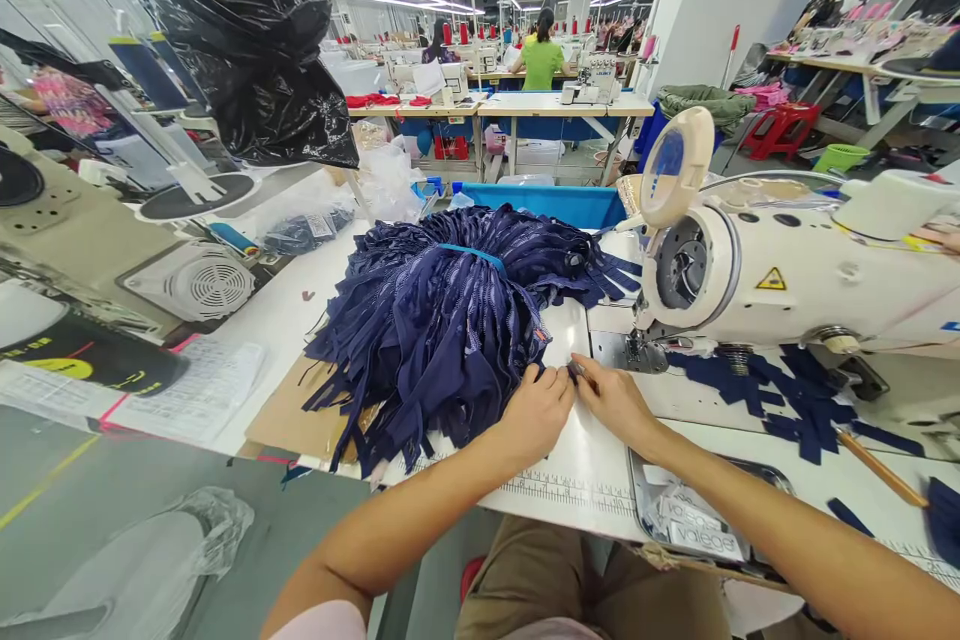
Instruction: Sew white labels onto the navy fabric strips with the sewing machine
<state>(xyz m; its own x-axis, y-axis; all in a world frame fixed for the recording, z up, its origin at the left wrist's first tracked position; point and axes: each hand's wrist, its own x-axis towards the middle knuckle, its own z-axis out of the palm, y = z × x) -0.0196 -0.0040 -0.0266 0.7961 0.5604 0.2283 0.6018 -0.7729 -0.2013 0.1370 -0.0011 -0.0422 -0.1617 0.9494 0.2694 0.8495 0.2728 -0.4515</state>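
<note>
A large heap of navy fabric pieces, tied with a blue band, lies on the white table. At its lower right edge my left hand is closed, its fingers pinching dark navy fabric. Close beside it, my right hand is closed too, with thumb and finger on a small dark piece between the hands. The fingertips of both hands nearly meet. Just right of them is the presser foot of the white sewing machine.
Navy scraps lie under the machine arm, near an orange-handled tool. A tray of white labels sits at the front edge. A black plastic bag hangs at upper left. People sit at machines farther back.
</note>
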